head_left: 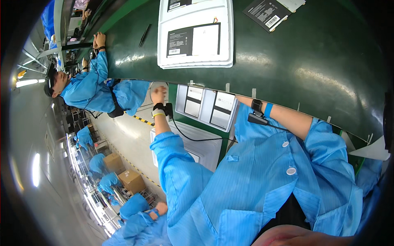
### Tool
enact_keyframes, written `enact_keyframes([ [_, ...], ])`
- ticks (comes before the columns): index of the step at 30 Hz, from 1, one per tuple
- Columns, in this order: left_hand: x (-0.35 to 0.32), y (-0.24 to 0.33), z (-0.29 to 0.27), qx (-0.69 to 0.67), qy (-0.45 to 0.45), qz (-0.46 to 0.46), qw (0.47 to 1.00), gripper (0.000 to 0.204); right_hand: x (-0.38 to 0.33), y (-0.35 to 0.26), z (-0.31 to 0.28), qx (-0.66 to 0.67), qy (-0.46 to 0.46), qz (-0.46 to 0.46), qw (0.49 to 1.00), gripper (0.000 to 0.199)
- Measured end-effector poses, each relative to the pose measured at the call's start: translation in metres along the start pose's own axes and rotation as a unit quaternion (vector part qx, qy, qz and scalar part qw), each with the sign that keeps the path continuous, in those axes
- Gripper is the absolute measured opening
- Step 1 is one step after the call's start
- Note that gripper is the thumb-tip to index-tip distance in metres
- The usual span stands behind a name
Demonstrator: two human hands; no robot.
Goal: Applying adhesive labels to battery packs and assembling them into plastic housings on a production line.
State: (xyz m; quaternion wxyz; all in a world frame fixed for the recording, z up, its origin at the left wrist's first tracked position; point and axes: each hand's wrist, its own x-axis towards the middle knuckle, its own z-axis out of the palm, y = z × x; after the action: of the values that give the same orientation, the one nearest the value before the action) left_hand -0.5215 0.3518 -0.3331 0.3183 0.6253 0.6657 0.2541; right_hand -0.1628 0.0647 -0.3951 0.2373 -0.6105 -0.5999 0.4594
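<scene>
My left hand (159, 94) hangs in the air left of a lower white tray (208, 97), below the bench edge; motion smears its fingers. Two flat black-and-white battery packs lie in that tray, a left one (194, 100) and a right one (222, 110). At the tray's right side, my right hand (245, 101) is close under the bench edge, its fingers hidden. On the green bench (279, 61), a white tray (161, 57) bears another battery pack (193, 41). A further pack (266, 15) lies at the far right.
Dark tweezers (144, 35) lie on the bench, left of the upper tray. Below the lower tray sits another white tray (209, 143). A cable (186, 137) runs from my left wrist. A co-worker in a blue smock (88, 88) stands at the left by the bench.
</scene>
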Motion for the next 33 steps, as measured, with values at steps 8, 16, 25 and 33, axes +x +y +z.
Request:
enact_keyframes([
  [8, -0.031, -0.026, 0.069, 0.278, -0.102, 0.049, 0.954, 0.040, 0.005, 0.003, 0.001, 0.144, 0.010, 0.034, 0.989, 0.021],
  [16, -0.024, -0.022, 0.054, 0.300, -0.126, 0.107, 0.939, 0.024, 0.008, -0.018, -0.002, 0.278, 0.025, 0.045, 0.959, 0.023],
  [25, -0.021, -0.006, 0.015, 0.273, -0.148, 0.058, 0.949, 0.035, 0.001, -0.027, -0.011, 0.422, 0.029, 0.032, 0.906, 0.026],
  [33, -0.031, 0.022, 0.009, 0.277, -0.199, 0.035, 0.940, 0.046, -0.014, -0.018, -0.018, 0.534, 0.041, 0.022, 0.844, 0.028],
])
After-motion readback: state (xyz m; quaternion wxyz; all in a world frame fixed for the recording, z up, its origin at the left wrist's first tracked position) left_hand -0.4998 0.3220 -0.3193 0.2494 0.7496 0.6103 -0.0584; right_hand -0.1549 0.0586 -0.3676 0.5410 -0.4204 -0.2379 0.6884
